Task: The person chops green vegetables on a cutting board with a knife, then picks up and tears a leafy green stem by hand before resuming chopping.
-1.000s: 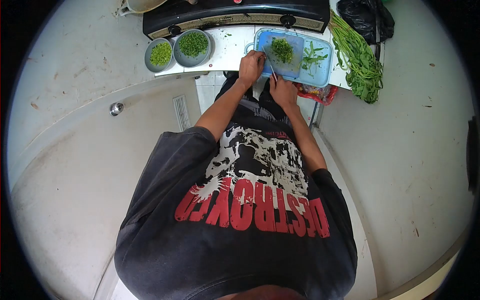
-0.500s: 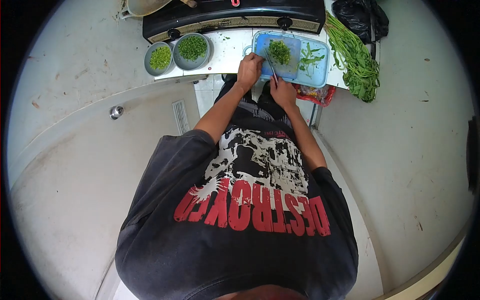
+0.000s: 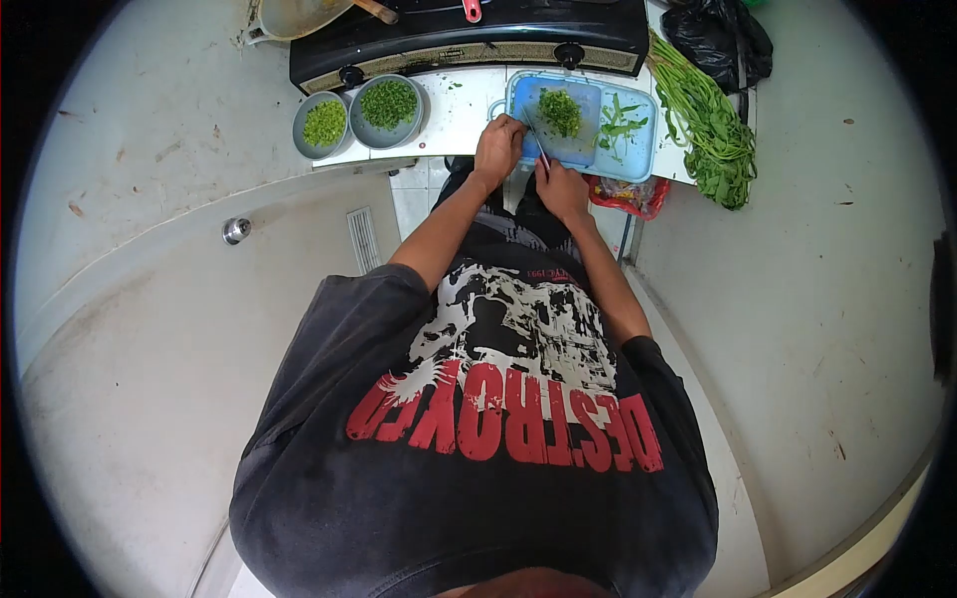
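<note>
My right hand [image 3: 562,189] is wrapped round the handle of a knife [image 3: 539,144], whose blade slants up and left over the blue cutting board [image 3: 581,149]. Close to the blade tip, at the board's left side, my left hand [image 3: 500,149] has its fingers bent together; whatever they hold is too small to make out. A small heap of chopped greens [image 3: 560,113] lies on the board just beyond the blade. Right of it, loose leaf pieces [image 3: 620,125] are scattered in the light blue tray [image 3: 646,149] under the board.
Two grey bowls hold chopped greens: a lighter one [image 3: 324,124] and a darker one [image 3: 388,104]. A bunch of leafy stalks [image 3: 713,140] lies right of the tray, below a black plastic bag [image 3: 718,45]. Behind stands a stove [image 3: 469,58] with a pan [image 3: 299,15]. A red basket [image 3: 646,199] sits lower down.
The knife blade has swung slightly left, its tip nearer my left hand. The whole view has shifted a little, and the chopped heap looks nearly the same.
</note>
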{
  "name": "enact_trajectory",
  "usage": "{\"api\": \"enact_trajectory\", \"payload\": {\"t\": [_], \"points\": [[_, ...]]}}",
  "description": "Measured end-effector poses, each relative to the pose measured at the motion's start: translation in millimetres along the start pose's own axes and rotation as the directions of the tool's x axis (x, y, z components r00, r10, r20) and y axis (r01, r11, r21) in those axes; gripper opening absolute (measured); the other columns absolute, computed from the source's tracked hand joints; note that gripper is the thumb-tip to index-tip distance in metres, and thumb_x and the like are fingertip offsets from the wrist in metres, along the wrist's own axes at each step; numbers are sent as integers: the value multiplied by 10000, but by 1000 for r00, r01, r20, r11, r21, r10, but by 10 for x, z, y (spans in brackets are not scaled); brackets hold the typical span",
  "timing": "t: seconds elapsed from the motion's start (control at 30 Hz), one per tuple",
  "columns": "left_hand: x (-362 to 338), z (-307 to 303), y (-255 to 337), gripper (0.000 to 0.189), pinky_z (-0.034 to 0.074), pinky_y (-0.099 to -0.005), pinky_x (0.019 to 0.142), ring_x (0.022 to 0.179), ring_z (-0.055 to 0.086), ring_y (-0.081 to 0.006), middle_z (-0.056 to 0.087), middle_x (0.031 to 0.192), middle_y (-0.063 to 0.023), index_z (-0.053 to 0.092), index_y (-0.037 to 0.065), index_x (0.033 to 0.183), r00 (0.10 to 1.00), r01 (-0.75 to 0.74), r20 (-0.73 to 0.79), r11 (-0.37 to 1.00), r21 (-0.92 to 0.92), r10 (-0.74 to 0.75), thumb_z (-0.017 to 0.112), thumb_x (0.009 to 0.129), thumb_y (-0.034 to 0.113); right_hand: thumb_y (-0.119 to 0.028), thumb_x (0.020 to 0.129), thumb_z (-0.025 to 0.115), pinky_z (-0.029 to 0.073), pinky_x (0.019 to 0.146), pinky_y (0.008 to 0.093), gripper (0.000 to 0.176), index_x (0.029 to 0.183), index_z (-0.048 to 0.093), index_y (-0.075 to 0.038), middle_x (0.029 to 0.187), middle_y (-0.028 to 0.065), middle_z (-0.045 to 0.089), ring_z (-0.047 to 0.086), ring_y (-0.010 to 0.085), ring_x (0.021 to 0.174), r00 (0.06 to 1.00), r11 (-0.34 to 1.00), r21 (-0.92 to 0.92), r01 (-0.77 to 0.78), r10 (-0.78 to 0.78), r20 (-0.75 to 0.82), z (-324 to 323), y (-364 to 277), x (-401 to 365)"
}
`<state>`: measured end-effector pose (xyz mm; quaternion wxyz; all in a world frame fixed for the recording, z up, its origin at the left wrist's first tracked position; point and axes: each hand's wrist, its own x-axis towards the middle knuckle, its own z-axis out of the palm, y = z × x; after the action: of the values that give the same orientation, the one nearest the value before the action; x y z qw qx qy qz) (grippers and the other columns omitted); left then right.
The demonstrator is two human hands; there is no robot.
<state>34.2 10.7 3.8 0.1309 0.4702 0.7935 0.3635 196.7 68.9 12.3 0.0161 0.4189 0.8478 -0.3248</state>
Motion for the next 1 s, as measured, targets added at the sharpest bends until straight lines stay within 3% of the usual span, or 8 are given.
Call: {"api": "enact_trajectory", "payload": {"t": [0.27, 0.67, 1.0], "points": [[63, -10, -11, 92, 550, -424, 809, 861, 694, -350, 705, 912, -161, 733, 32, 919, 995, 83, 56, 996, -13, -82, 668, 854, 20, -433, 1001, 525, 566, 692, 566, 447, 922, 698, -29, 737, 276, 689, 706, 458, 730, 999, 1000, 11, 23, -23, -36, 1, -36, 92], [26, 12, -29, 92, 543, -440, 787, 852, 673, -360, 685, 903, -148, 740, 69, 921, 994, 104, 23, 994, -44, -103, 674, 858, 57, -454, 1019, 506, 560, 673, 569, 486, 915, 684, -14, 726, 283, 679, 687, 480, 704, 1000, 999, 31, 22, -22, -1, -46, -21, -22], [11, 53, -10, 69, 538, -446, 773, 860, 665, -355, 672, 895, -149, 729, 73, 930, 994, 110, -23, 994, -14, -110, 681, 884, 93, -433, 1007, 513, 569, 674, 552, 466, 904, 690, -15, 733, 256, 697, 706, 443, 699, 998, 997, -63, 54, -56, -29, -25, -27, 101]]}}
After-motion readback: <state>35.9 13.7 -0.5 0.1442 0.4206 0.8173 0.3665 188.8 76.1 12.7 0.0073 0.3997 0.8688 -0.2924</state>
